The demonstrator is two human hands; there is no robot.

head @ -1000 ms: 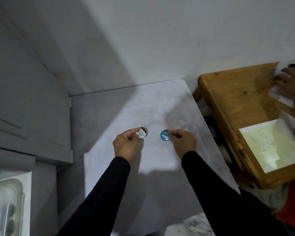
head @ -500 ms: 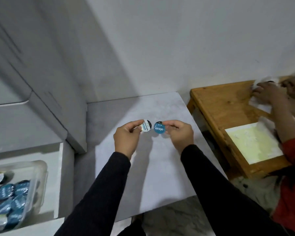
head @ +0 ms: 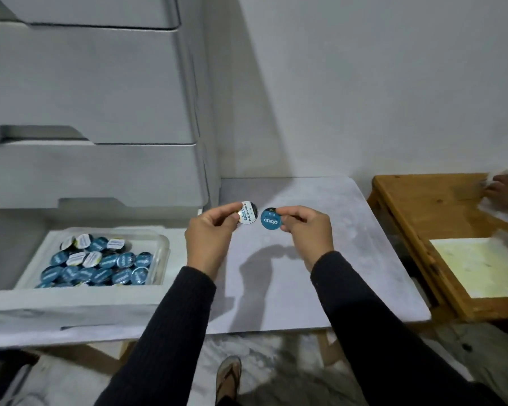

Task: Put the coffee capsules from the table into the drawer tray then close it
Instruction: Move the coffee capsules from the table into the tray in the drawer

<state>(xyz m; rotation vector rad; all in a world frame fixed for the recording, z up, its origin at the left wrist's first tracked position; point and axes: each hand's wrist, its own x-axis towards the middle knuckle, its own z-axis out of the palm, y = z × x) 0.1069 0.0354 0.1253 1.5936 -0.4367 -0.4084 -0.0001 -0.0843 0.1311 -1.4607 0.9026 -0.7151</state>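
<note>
Your left hand pinches a white-lidded capsule between thumb and fingertips. Your right hand pinches a blue-lidded capsule the same way. Both capsules sit at your fingertips, just apart, above the table. The open drawer and its capsule-filled tray lie left of your left fingers.

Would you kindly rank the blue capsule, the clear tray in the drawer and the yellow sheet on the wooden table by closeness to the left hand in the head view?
1. The blue capsule, pinched by the right hand, just right of the left hand.
2. The clear tray, lower left in the open drawer.
3. The yellow sheet, far right on the wooden table.
</note>
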